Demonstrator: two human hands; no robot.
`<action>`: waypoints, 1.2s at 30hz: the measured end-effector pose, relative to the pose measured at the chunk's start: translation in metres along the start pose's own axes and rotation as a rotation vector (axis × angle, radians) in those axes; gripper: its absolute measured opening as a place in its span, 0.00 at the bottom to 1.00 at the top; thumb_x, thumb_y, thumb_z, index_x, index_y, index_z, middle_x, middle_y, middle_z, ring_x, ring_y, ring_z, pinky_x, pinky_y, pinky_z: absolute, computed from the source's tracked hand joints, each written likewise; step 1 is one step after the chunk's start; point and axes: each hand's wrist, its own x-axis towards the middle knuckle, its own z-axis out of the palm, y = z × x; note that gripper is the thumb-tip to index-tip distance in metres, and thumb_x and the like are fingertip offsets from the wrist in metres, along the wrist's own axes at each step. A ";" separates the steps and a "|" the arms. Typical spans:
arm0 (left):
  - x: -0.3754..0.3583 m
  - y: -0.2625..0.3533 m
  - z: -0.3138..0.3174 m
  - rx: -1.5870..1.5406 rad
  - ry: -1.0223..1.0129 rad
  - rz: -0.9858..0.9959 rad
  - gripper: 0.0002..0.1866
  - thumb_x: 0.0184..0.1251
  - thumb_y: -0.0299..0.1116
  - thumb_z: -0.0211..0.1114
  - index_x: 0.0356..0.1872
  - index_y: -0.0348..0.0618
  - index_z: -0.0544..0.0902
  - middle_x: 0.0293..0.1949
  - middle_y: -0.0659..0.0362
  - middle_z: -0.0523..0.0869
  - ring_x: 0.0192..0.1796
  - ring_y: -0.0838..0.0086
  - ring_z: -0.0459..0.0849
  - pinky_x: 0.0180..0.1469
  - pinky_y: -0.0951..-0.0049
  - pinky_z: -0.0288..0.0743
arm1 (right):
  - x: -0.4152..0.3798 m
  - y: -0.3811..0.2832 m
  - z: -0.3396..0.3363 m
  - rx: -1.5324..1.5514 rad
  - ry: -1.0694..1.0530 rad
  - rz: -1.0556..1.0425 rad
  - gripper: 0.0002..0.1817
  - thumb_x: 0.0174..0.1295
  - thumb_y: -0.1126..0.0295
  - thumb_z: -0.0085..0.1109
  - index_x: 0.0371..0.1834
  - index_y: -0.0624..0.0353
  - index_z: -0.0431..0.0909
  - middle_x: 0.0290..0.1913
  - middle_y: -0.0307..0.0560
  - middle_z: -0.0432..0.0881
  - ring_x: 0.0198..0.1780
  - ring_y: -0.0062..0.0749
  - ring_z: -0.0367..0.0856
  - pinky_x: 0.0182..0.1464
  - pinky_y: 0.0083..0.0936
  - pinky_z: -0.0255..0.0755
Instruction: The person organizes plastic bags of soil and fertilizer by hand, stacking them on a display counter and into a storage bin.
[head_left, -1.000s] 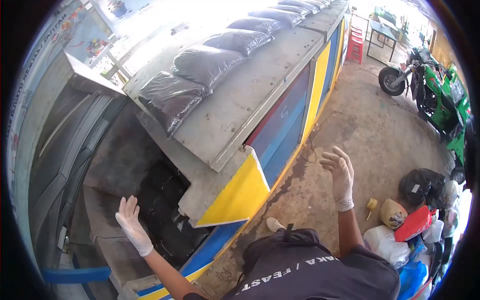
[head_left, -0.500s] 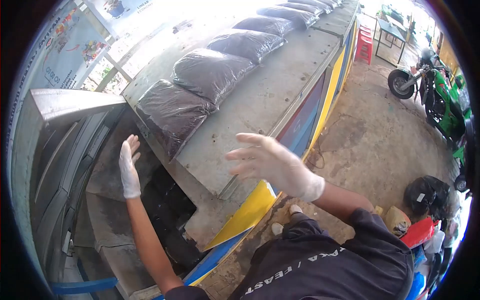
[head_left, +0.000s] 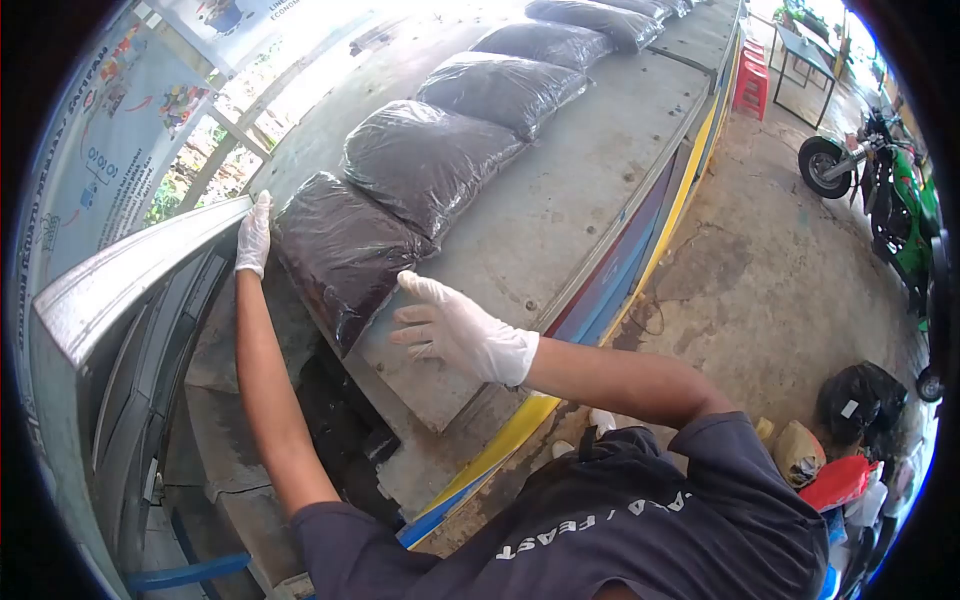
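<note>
clear plastic bags lay in a row on the grey desk, running from its near left corner back toward the far end. each one that showed plainly was plump with dark brown, almost black stuff, and the plastic was creased and shiny. the nearest bag sat at the near left corner, its side pressed against the second bag, its narrow tip down at the near edge. below that edge was a dark hollow; what lay in it was too dim to tell.

the left grip, in a thin white glove, was released, fingers straight and close together, at the corner, between the end of a metal beam and the nearest bag's left end. whether it touched the plastic i could not tell. the right grip, gloved the same, was released too, fingers apart and pointing left, over the near part of the desk. its index tip was at the nearest bag's right side; contact there could not be told either.

on the floor beyond the desk's right edge lay a black bag, a tan sack and a red bag, contents hidden.
</note>
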 end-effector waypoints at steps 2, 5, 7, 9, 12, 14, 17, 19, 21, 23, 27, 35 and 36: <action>0.029 -0.014 0.004 0.107 -0.122 -0.146 0.44 0.78 0.70 0.54 0.69 0.32 0.81 0.65 0.51 0.87 0.67 0.66 0.81 0.72 0.68 0.69 | 0.015 0.005 -0.003 -0.013 0.016 0.014 0.55 0.73 0.35 0.57 0.89 0.53 0.39 0.86 0.73 0.46 0.83 0.68 0.58 0.81 0.54 0.56; 0.044 -0.009 0.012 0.169 -0.257 -0.288 0.48 0.76 0.74 0.52 0.70 0.33 0.80 0.67 0.51 0.85 0.69 0.66 0.80 0.74 0.68 0.66 | 0.033 0.011 -0.004 0.017 0.060 0.040 0.55 0.73 0.36 0.59 0.89 0.54 0.41 0.86 0.74 0.47 0.82 0.68 0.60 0.80 0.54 0.57; 0.042 0.010 0.017 0.136 -0.323 -0.405 0.48 0.75 0.74 0.54 0.72 0.35 0.79 0.70 0.52 0.83 0.71 0.66 0.78 0.76 0.69 0.63 | 0.044 0.011 0.000 0.001 0.071 0.031 0.55 0.72 0.37 0.60 0.88 0.55 0.40 0.85 0.74 0.48 0.81 0.67 0.61 0.80 0.54 0.58; 0.037 0.018 0.023 -0.038 -0.454 -0.410 0.50 0.75 0.73 0.55 0.81 0.37 0.68 0.81 0.52 0.69 0.81 0.67 0.65 0.82 0.67 0.55 | 0.047 0.014 0.000 -0.009 0.086 0.028 0.56 0.72 0.37 0.61 0.88 0.56 0.40 0.85 0.74 0.49 0.81 0.67 0.61 0.80 0.55 0.58; 0.059 -0.025 0.027 -0.785 -0.497 -0.548 0.46 0.79 0.67 0.53 0.84 0.40 0.61 0.84 0.58 0.63 0.84 0.67 0.60 0.85 0.63 0.50 | 0.047 0.013 0.000 -0.017 0.097 0.012 0.57 0.72 0.38 0.63 0.87 0.60 0.40 0.83 0.74 0.52 0.80 0.65 0.63 0.79 0.54 0.60; 0.049 0.010 0.032 -1.181 -0.282 -0.729 0.44 0.82 0.63 0.53 0.84 0.40 0.60 0.84 0.59 0.63 0.83 0.66 0.60 0.86 0.60 0.50 | 0.041 0.015 0.004 -0.034 0.136 -0.050 0.54 0.71 0.41 0.66 0.83 0.66 0.46 0.73 0.64 0.70 0.73 0.48 0.74 0.70 0.41 0.72; 0.043 0.042 0.035 -1.547 -0.039 -0.880 0.42 0.84 0.60 0.52 0.85 0.40 0.59 0.83 0.59 0.63 0.83 0.66 0.61 0.86 0.57 0.50 | 0.054 0.042 -0.005 -0.095 0.160 -0.241 0.55 0.71 0.43 0.67 0.84 0.65 0.44 0.73 0.61 0.72 0.73 0.44 0.73 0.71 0.41 0.71; 0.037 0.051 0.038 -0.722 -0.334 -0.689 0.34 0.89 0.46 0.39 0.86 0.38 0.52 0.87 0.61 0.54 0.88 0.65 0.48 0.89 0.49 0.39 | 0.057 0.044 -0.009 -0.095 0.122 -0.256 0.56 0.72 0.42 0.66 0.85 0.67 0.43 0.74 0.60 0.71 0.75 0.45 0.72 0.72 0.41 0.70; 0.034 0.066 0.036 -0.173 -0.506 -0.528 0.33 0.90 0.47 0.38 0.86 0.38 0.54 0.86 0.60 0.56 0.86 0.68 0.52 0.89 0.55 0.44 | 0.051 0.039 -0.005 -0.102 0.166 -0.226 0.56 0.72 0.43 0.65 0.84 0.71 0.43 0.75 0.62 0.71 0.76 0.47 0.71 0.74 0.41 0.68; 0.044 0.049 0.035 -0.045 -0.493 -0.481 0.37 0.88 0.54 0.47 0.85 0.37 0.58 0.83 0.58 0.62 0.84 0.69 0.58 0.87 0.63 0.49 | 0.055 0.045 -0.009 -0.137 0.167 -0.263 0.56 0.73 0.43 0.65 0.84 0.73 0.43 0.75 0.64 0.71 0.76 0.48 0.71 0.75 0.40 0.66; 0.047 0.055 0.028 0.196 -0.352 -0.366 0.47 0.72 0.68 0.65 0.75 0.35 0.76 0.71 0.52 0.80 0.72 0.67 0.76 0.77 0.69 0.65 | 0.047 0.033 -0.006 -0.215 0.162 -0.220 0.54 0.74 0.45 0.63 0.83 0.77 0.45 0.76 0.68 0.70 0.77 0.50 0.69 0.78 0.38 0.62; 0.031 0.143 -0.007 0.181 -0.263 -0.240 0.37 0.71 0.62 0.70 0.59 0.32 0.88 0.52 0.56 0.91 0.52 0.76 0.85 0.60 0.72 0.76 | 0.063 0.048 -0.009 -0.275 0.178 -0.275 0.61 0.72 0.35 0.58 0.83 0.82 0.42 0.82 0.71 0.61 0.85 0.52 0.58 0.82 0.35 0.55; 0.020 0.167 -0.007 0.238 -0.177 -0.169 0.35 0.72 0.60 0.71 0.57 0.32 0.90 0.48 0.57 0.92 0.49 0.77 0.85 0.57 0.73 0.77 | 0.071 0.054 -0.010 -0.150 0.179 -0.277 0.57 0.74 0.34 0.55 0.86 0.72 0.42 0.81 0.63 0.63 0.81 0.48 0.63 0.79 0.39 0.60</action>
